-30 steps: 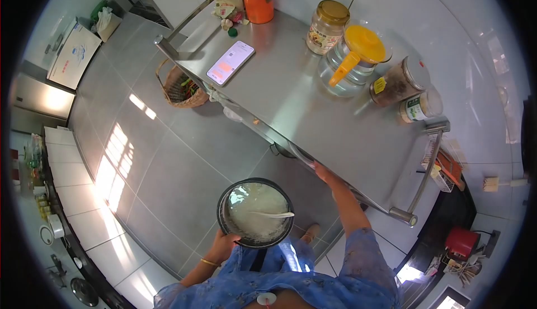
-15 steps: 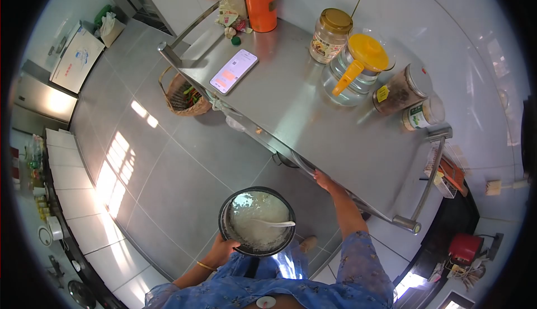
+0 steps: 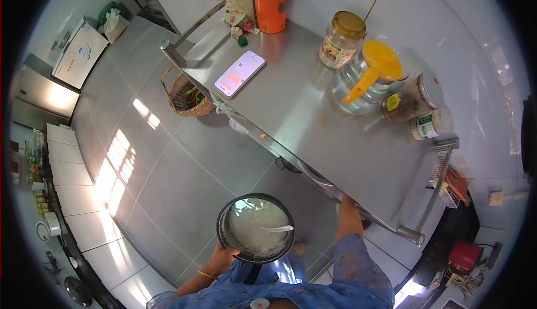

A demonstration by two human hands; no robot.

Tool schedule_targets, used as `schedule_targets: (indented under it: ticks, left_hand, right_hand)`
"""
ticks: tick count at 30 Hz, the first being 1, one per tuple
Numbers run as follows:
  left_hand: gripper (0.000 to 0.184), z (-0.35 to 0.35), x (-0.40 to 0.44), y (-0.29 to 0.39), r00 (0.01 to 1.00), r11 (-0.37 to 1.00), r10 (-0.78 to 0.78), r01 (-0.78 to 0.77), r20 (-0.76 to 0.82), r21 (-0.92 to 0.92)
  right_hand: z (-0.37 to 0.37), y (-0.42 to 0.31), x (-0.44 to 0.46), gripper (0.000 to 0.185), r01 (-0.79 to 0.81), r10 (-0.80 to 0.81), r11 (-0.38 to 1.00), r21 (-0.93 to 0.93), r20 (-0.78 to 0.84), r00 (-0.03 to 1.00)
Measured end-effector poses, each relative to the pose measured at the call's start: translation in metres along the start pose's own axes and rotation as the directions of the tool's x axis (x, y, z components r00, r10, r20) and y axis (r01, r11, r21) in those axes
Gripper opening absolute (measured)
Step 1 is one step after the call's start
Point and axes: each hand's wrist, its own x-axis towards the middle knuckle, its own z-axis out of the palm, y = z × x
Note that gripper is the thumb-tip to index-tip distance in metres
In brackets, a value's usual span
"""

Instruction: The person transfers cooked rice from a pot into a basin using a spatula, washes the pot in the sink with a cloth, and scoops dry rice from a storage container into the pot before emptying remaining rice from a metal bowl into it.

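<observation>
My left hand (image 3: 225, 257) grips the near left side of a dark round rice cooker pot (image 3: 220, 228), its thumb over the rim. Inside the pot lies white rice (image 3: 251, 236), with a glossy, wet-looking patch at the far side. A white spoon (image 3: 274, 229) rests on the rice, its handle toward the right rim. My right forearm (image 3: 348, 219) reaches beneath the edge of the steel table (image 3: 319, 152), and the hand itself is hidden there. Part of a dark pot or pan (image 3: 290, 165) shows under the same edge.
On the table are a phone (image 3: 239, 74), an orange canister (image 3: 269, 4), a gold-lidded jar (image 3: 342, 40), a yellow-lidded water jug (image 3: 361, 88) and two more jars. A wicker basket (image 3: 187, 97) stands on the floor. A metal rail (image 3: 433, 197) edges the table's right end.
My right hand has gone from the table's front edge to underneath it, out of sight. The left hand still holds the pot. The view has shifted slightly.
</observation>
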Motion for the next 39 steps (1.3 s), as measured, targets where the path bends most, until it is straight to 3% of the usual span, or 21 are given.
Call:
schedule_targets:
  ticks: [3, 11, 15, 18, 19, 20, 21, 24, 25, 27, 29, 31, 33, 34, 35, 38, 39]
  left_hand:
    - [0.037, 0.001, -0.006, 0.005, 0.995, 0.997, -0.017, 0.024, -0.093, 0.069]
    - [0.035, 0.016, -0.005, 0.016, 0.985, 0.993, 0.062, -0.078, -0.162, -0.093]
    - [0.034, 0.021, -0.009, 0.028, 0.993, 0.999, 0.052, -0.053, -0.109, -0.011]
    - [0.028, 0.015, -0.011, 0.028, 0.995, 0.997, 0.007, -0.015, -0.098, -0.078]
    - [0.023, 0.002, -0.009, 0.020, 0.932, 0.803, 0.360, -0.326, 0.029, 0.499]
    - [0.020, -0.006, -0.008, 0.016, 0.768, 0.232, 0.543, -0.527, 0.340, 0.818]
    - [0.020, -0.006, -0.008, 0.019, 0.772, 0.226, 0.523, -0.534, 0.361, 0.815]
    - [0.017, 0.000, -0.006, 0.024, 0.775, 0.230, 0.462, -0.574, 0.431, 0.786]
    - [0.015, 0.005, -0.007, 0.023, 0.822, 0.419, 0.467, -0.530, 0.326, 0.737]
    - [0.014, 0.012, -0.011, 0.029, 0.868, 0.581, 0.436, -0.472, 0.236, 0.663]
    - [0.016, 0.016, -0.020, 0.035, 0.781, 0.377, 0.453, -0.606, 0.431, 0.701]
    - [0.020, -0.012, -0.004, 0.014, 0.752, 0.319, 0.461, -0.635, 0.470, 0.704]
    - [0.025, -0.014, -0.013, 0.010, 0.720, 0.256, 0.466, -0.666, 0.515, 0.701]
    - [0.025, 0.009, -0.026, 0.021, 0.893, 0.734, 0.353, -0.450, 0.281, 0.509]
    - [0.025, 0.022, -0.040, 0.030, 0.991, 0.983, 0.083, -0.099, 0.107, 0.154]
    - [0.026, 0.032, -0.052, 0.033, 0.954, 0.965, 0.088, -0.152, 0.285, 0.213]
    - [0.031, 0.036, -0.057, 0.026, 0.941, 0.916, 0.191, -0.273, 0.279, 0.293]
  right_hand:
    - [0.004, 0.002, 0.012, 0.037, -0.036, 0.035, 0.996, 0.077, 0.017, 0.999]
    - [-0.008, 0.008, 0.016, 0.033, -0.075, 0.061, 0.956, 0.284, 0.059, 0.996]
    - [-0.024, 0.014, 0.010, 0.031, -0.084, 0.049, 0.903, 0.421, 0.093, 0.994]
    - [-0.035, 0.018, 0.002, 0.030, -0.095, 0.034, 0.841, 0.533, 0.122, 0.992]
    - [-0.039, 0.021, -0.001, 0.029, -0.099, 0.027, 0.815, 0.571, 0.133, 0.991]
    - [-0.041, 0.023, -0.003, 0.029, -0.104, 0.019, 0.788, 0.607, 0.144, 0.989]
    - [-0.042, 0.026, -0.006, 0.028, -0.110, 0.014, 0.756, 0.646, 0.152, 0.988]
    - [-0.034, 0.043, -0.018, 0.027, -0.108, -0.003, 0.663, 0.741, 0.147, 0.989]
    - [-0.030, 0.050, -0.023, 0.026, -0.103, -0.011, 0.630, 0.769, 0.142, 0.990]
    - [-0.021, 0.057, -0.045, 0.025, -0.116, 0.026, 0.618, 0.777, 0.127, 0.992]
    - [-0.023, 0.064, -0.081, 0.023, -0.152, 0.106, 0.643, 0.751, 0.109, 0.988]
    - [-0.034, 0.068, -0.127, 0.018, -0.234, 0.239, 0.697, 0.677, 0.088, 0.967]
    - [-0.046, 0.089, -0.181, 0.018, -0.203, 0.259, 0.696, 0.689, 0.023, 0.966]
    - [-0.052, 0.103, -0.207, 0.019, -0.174, 0.267, 0.710, 0.683, -0.032, 0.963]
    - [-0.054, 0.123, -0.239, 0.019, -0.178, 0.292, 0.688, 0.703, -0.044, 0.955]
    - [-0.078, 0.154, -0.336, 0.023, -0.069, 0.316, 0.772, 0.632, -0.288, 0.904]
    - [-0.084, 0.175, -0.362, 0.024, -0.058, 0.320, 0.780, 0.623, -0.317, 0.893]
